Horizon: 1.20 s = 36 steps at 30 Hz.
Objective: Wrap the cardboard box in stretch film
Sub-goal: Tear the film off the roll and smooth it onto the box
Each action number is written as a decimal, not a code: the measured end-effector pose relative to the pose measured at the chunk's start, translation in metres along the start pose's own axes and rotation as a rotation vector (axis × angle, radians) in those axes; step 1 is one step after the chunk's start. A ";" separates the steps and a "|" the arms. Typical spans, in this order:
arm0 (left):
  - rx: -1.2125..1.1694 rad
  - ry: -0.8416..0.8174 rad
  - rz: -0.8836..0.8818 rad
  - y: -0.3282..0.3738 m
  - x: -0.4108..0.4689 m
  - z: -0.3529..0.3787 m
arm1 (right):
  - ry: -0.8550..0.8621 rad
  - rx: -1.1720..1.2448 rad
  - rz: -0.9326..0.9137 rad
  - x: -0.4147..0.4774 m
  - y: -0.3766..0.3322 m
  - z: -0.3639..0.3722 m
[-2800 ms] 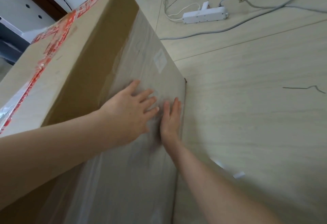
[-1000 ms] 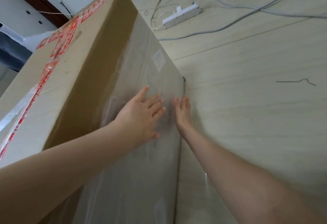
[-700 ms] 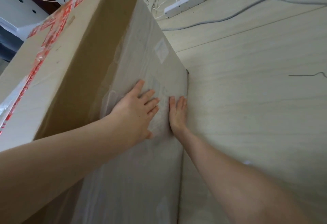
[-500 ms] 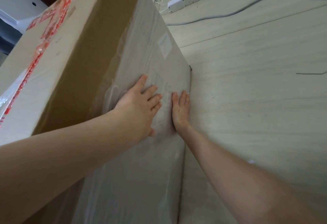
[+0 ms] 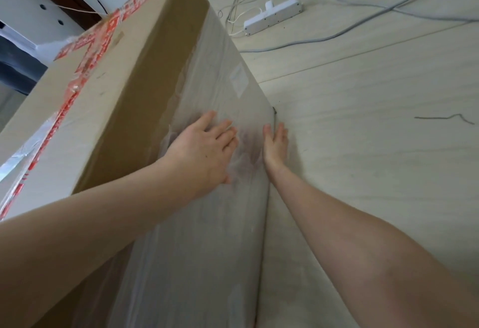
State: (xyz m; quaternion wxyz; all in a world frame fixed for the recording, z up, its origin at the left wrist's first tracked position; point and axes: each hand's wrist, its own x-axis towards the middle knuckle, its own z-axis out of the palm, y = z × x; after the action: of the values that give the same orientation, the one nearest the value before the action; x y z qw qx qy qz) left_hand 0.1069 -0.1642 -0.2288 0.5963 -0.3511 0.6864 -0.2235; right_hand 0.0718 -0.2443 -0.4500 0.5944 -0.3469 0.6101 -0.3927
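Floor; one box; two hands, seemingly flat

no wording can be read anywhere in this view. red tape printed with white marks runs along the top of the cardboard box, but the marks are too blurred and crumpled to make out as letters or numbers. a small pale label sits on the side of the box under the stretch film; its face shows no legible print. the white power strip on the floor beyond the box bears no brand or marking that can be made out at this size.
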 end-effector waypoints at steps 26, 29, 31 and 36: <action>0.104 -0.107 -0.034 -0.009 -0.008 0.008 | -0.066 -0.004 -0.119 -0.053 -0.014 0.039; 0.029 -0.044 -0.079 -0.018 -0.007 0.000 | -0.033 -0.016 -0.073 -0.041 -0.019 0.023; -0.015 0.028 -0.148 -0.028 -0.009 -0.006 | 0.035 0.011 -0.013 -0.038 -0.024 0.012; 0.026 0.049 -0.152 -0.030 -0.015 -0.009 | 0.020 0.048 -0.157 -0.073 -0.036 0.014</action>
State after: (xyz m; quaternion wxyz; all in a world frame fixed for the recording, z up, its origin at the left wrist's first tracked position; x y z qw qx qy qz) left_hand 0.1052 -0.1733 -0.1955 0.5651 -0.3888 0.6693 -0.2855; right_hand 0.0881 -0.1967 -0.3852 0.5638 -0.3756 0.5771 -0.4560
